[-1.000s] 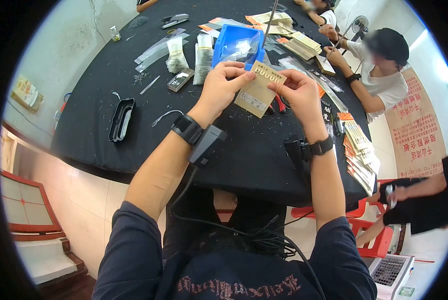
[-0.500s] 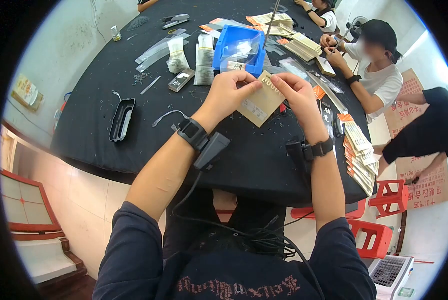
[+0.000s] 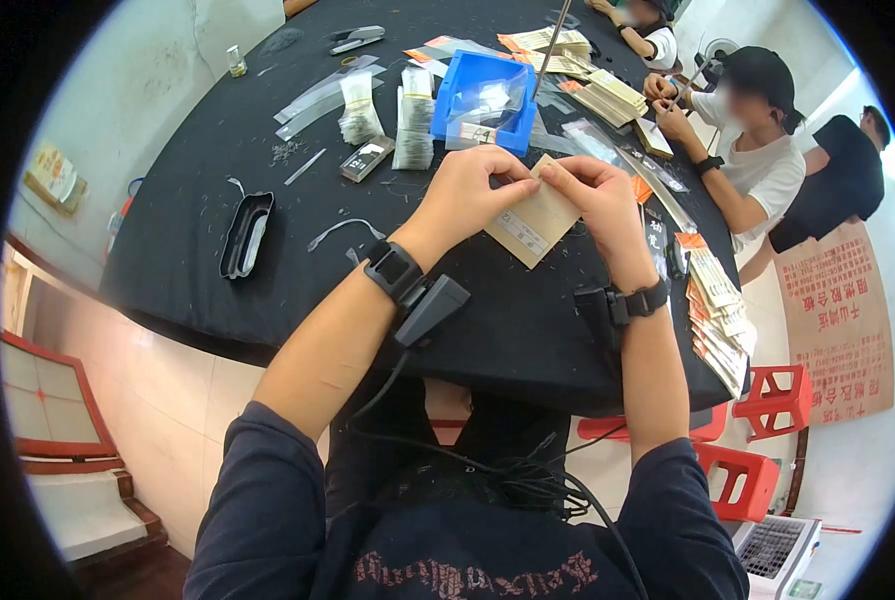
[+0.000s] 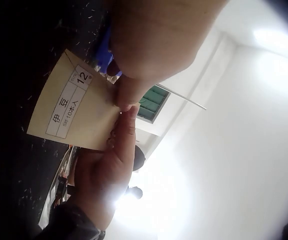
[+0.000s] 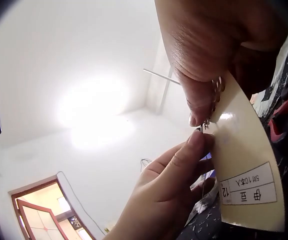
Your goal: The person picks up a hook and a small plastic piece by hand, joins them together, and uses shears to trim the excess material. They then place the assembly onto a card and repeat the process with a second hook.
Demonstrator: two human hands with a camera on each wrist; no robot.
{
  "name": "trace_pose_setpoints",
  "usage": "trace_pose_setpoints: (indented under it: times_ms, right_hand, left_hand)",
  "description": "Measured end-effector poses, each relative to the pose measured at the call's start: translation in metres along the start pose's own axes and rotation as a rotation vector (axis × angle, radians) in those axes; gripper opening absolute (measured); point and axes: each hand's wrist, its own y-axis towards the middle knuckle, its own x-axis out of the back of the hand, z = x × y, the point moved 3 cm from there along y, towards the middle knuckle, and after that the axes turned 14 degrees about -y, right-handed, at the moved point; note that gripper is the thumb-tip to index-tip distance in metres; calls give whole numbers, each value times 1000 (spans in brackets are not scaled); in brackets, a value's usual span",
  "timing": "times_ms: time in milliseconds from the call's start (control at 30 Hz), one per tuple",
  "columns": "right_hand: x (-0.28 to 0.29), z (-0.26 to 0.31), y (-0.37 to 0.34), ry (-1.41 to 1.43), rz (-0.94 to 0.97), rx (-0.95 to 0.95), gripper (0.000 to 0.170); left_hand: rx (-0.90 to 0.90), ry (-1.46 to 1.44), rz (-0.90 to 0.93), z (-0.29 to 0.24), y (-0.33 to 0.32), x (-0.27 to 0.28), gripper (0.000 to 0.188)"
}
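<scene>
A tan fishing-hook card (image 3: pixel 534 228) with a white label marked 12 is held tilted above the black table. My left hand (image 3: pixel 483 192) pinches at its upper edge with thumb and forefinger. My right hand (image 3: pixel 605 207) grips the upper right of the same card, and the two thumbs almost meet. In the right wrist view, small curved metal hooks (image 5: pixel 217 90) show under the right thumb, along the card's top. A thin dark strand (image 5: pixel 201 128) stands between the fingertips there; I cannot tell what it is. The label (image 4: pixel 68 103) faces the left wrist camera.
Just beyond my hands is a blue bin (image 3: pixel 446 122) with clear plastic inside. Left of it are bundled packets (image 3: pixel 414 118), a small box (image 3: pixel 368 158) and a black case (image 3: pixel 248 235). Packaged cards (image 3: pixel 716 312) lie right. A red-handled tool (image 5: pixel 287 114) is near. Other people sit at right.
My left hand has shifted right and down until its fingertips meet the right hand's. The card has tilted, and its row of hooks is now covered by fingers.
</scene>
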Motion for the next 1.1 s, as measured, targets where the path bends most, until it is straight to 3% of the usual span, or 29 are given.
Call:
trace_pose_setpoints:
  times_ms: [900,1100]
  right_hand:
    - [22,-6,6,94,-187,-17,28]
    - [34,-16,11,166,-255,-25,27]
  left_hand:
    - [2,40,-28,4,-1,0,19]
    - [139,-52,-57,6,-2,2,19]
